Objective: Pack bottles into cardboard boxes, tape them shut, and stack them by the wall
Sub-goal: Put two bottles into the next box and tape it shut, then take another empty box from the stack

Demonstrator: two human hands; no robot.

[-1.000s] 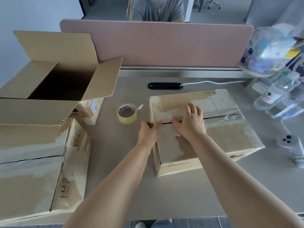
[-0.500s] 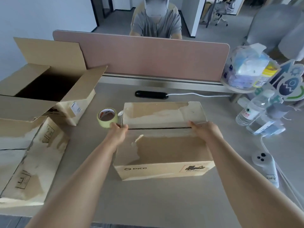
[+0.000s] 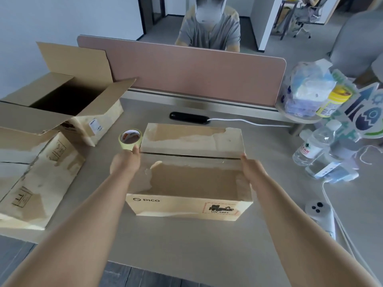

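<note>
One closed cardboard box (image 3: 192,170), its top scuffed with torn tape and its flaps meeting at a seam, sits mid-desk. The left hand (image 3: 125,164) and right hand (image 3: 251,172) press flat against its ends. One tape roll (image 3: 130,139) stands beside it; two more boxes sit left, one open (image 3: 68,104), one shut (image 3: 35,179).

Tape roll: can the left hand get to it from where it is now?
Probably yes. The tape roll stands on the desk just beyond the left hand, which rests on the PICO box, with nothing between them.
</note>
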